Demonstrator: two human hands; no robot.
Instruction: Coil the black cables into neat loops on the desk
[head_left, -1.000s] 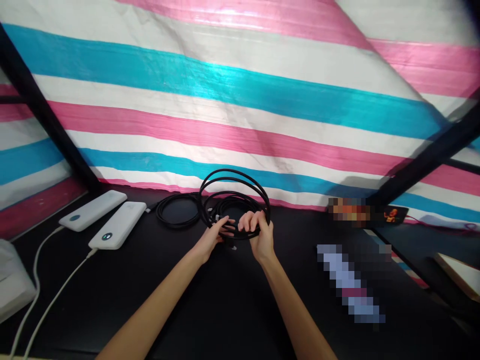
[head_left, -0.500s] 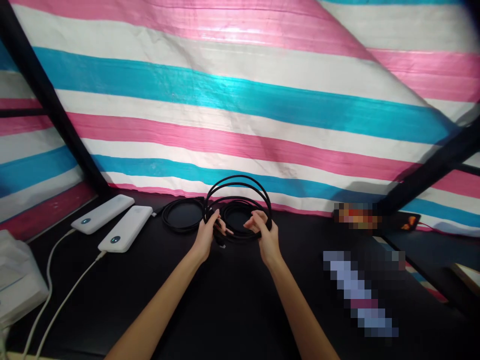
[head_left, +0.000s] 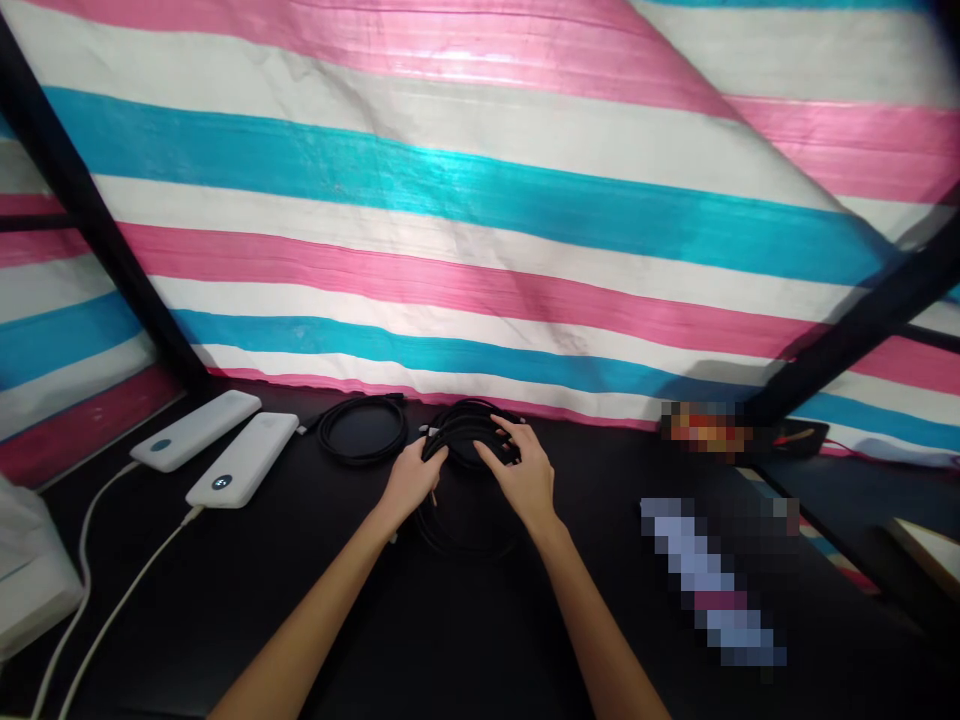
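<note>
A coiled black cable [head_left: 461, 548] is low over the black table, its near loop hanging or lying toward me and its upper strands between my hands. My left hand [head_left: 414, 478] is closed around the coil's left side, thumb on top. On the right side, my right hand [head_left: 527, 472] curves over the strands with thumb and fingers around them. Just behind is another black cable coil [head_left: 472, 404], partly covered by my hands and the held cable. To the left lies a third black cable coil [head_left: 320, 440], with a light-coloured plug tip by it.
Two white power banks [head_left: 259, 450] with white cables lie at left, near a white plastic-wrapped bundle [head_left: 34, 570]. Blurred-out items [head_left: 712, 580] lie on the black table [head_left: 450, 650] at right. Striped sheeting [head_left: 450, 250] on dark poles closes off the back.
The held cable coil has come down from an upright position and tipped toward me. My right hand has turned over, its fingers now on top of the strands. The view shifted slightly.
</note>
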